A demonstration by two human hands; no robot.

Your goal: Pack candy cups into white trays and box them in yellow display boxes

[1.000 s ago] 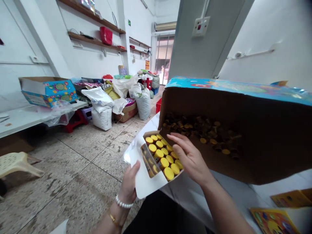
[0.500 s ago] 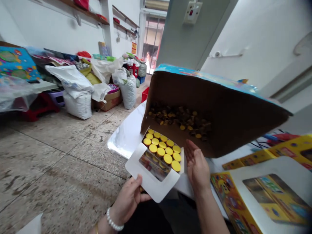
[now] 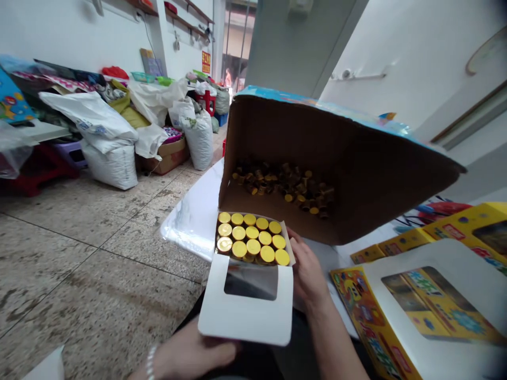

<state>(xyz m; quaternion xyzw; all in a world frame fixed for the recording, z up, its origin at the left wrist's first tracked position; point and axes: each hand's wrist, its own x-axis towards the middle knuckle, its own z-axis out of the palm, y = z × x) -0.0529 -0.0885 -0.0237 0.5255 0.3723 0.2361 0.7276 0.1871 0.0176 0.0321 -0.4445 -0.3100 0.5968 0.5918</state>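
A small cardboard box packed with yellow-capped tubs tilts toward me in front of the big carton. Its white flap, with a clear window, hangs open on my side. My right hand grips the box's right side, with the fingertips hidden behind it. Below the flap's lower left edge is my left hand, blurred, with its thumb showing and its other fingers hidden. Inside the open brown carton more small yellow-capped tubs lie loose in a heap.
The carton lies on its side on a white table. Yellow packaged boxes with windows stand close at my right. Across the floor, white sacks, a cardboard box and heaped goods line the left wall.
The small box has turned to face me more squarely and moved slightly left. My left hand has gone from the flap's edge to beneath it. My right hand has closed on the box's side.
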